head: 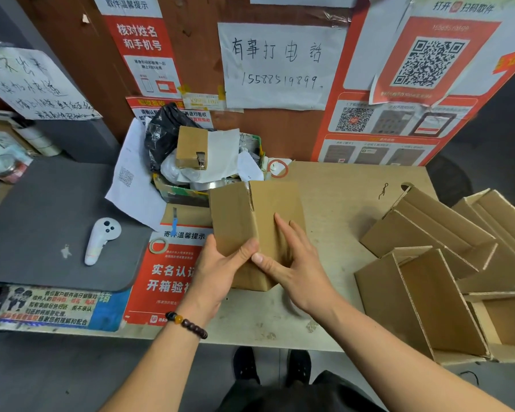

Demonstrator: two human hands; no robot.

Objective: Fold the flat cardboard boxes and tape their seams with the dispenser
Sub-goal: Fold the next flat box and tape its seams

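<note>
Box: small cardboard box [250, 221] mid-worktop [339, 197], right between both hands, flaps meeting at the centre crease.
Left hand [220, 269]: curled round the box's left near corner, thumb on the top flap.
Right hand [292, 260]: fingers laid flat on the right flap, thumb pressing the seam.
Other boxes: folded cardboard boxes [446, 257] piled well to the right.
Dispenser: tape dispenser [201, 159] perched on the cluttered bin [188, 162] behind.

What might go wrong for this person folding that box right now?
Both hands, left hand and right hand, press the flaps of the box shut, and I cannot pick out a tape dispenser for certain; letting go to look for one may let the flaps spring open. The tape roll lies on the left hand's side, so reaching it means freeing a hand. The stack of boxes overhangs the table edge and might slide off.
</note>
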